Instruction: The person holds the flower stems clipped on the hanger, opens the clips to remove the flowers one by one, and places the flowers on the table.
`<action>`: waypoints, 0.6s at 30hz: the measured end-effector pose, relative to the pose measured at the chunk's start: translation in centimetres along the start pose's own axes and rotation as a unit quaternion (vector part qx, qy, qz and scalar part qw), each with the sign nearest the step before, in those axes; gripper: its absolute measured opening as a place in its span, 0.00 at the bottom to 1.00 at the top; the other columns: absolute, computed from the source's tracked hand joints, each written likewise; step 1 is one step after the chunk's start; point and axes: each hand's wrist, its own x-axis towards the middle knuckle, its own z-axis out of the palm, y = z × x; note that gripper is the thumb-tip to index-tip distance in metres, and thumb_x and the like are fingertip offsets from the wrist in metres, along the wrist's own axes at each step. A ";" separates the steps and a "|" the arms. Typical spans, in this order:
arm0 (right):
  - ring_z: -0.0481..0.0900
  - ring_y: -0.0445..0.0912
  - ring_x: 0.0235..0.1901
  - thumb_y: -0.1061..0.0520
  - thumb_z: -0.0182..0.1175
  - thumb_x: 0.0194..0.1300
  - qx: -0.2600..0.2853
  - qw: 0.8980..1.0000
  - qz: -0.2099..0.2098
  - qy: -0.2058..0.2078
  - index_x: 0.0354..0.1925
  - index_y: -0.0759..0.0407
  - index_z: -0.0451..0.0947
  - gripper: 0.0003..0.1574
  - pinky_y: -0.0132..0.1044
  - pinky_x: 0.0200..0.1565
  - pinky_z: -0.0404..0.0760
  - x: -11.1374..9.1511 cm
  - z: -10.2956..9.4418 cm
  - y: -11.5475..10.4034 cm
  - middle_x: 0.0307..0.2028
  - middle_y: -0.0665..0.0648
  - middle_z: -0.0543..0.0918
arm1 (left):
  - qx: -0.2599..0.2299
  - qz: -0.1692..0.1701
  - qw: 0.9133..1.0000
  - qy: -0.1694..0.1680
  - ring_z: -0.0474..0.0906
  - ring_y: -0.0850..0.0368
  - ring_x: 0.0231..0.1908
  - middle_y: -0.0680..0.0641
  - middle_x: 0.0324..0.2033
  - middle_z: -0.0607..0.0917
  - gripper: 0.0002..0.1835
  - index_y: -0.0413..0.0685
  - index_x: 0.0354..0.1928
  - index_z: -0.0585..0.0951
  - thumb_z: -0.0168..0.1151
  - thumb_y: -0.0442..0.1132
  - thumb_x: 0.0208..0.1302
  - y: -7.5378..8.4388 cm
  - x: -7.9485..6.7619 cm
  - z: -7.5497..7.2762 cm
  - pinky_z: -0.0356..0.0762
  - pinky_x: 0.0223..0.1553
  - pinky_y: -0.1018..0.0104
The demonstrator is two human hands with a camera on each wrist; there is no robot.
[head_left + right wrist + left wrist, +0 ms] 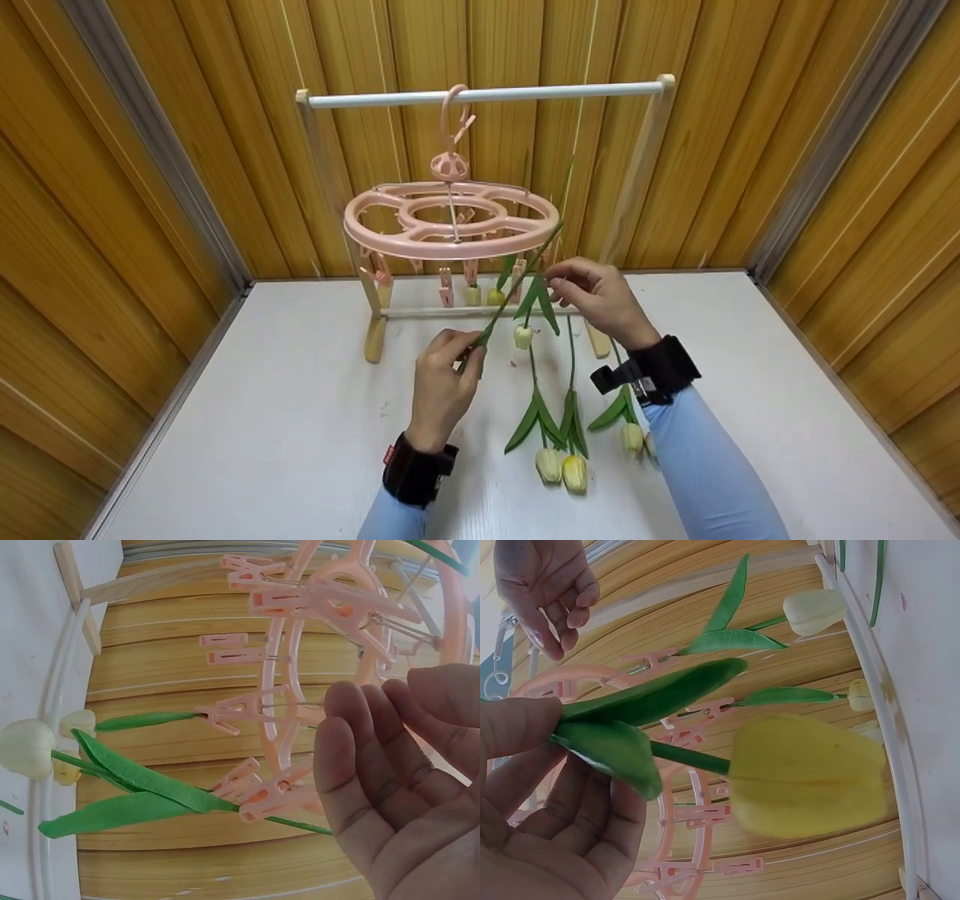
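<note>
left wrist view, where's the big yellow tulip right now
In the left wrist view, the big yellow tulip has its bloom right of centre, held at its leaf bases by the left hand, in front of pink clips.

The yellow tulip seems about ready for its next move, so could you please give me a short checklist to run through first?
1. Yellow tulip secure: ok, the left hand pinches it near its leaves.
2. Right hand free: ok, it holds nothing.
3. Pink clip hanger hooked over the white rail: ok.
4. An unused clothespin available: ok, one at the hanger's front hangs with no flower.
5. Neighbouring white tulip clipped: ok, a clothespin grips its stem above the leaves.
6. Yellow tulip's stem clear of the hanger's rim: cannot tell; they overlap in the head view.
</note>
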 end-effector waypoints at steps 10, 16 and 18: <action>0.83 0.39 0.39 0.67 0.59 0.74 -0.055 0.992 -0.042 0.102 0.50 0.70 0.84 0.11 0.26 0.39 0.81 -2.9 0.0 0.7 0.42 0.63 0.85 | 0.005 0.013 1.000 -0.005 0.80 0.60 0.31 0.48 0.32 0.85 0.07 0.40 0.42 0.90 0.71 0.28 0.62 0.3 0.2 -0.2 0.81 0.32 0.63; 0.82 0.36 0.41 0.66 0.60 0.74 -0.106 0.981 -0.067 0.148 0.50 0.67 0.85 0.11 0.24 0.44 0.77 -4.8 0.3 1.1 0.42 0.61 0.86 | 0.004 0.005 1.000 -0.013 0.81 0.59 0.31 0.48 0.33 0.85 0.07 0.40 0.43 0.90 0.71 0.29 0.63 0.4 0.2 -0.3 0.83 0.33 0.58; 0.81 0.34 0.42 0.67 0.60 0.74 -0.113 0.978 -0.071 0.158 0.51 0.67 0.85 0.11 0.24 0.44 0.77 -5.4 0.5 1.1 0.43 0.60 0.86 | 0.006 0.005 1.000 -0.014 0.81 0.59 0.31 0.47 0.32 0.85 0.08 0.40 0.43 0.90 0.71 0.29 0.62 0.4 0.3 -0.3 0.83 0.33 0.60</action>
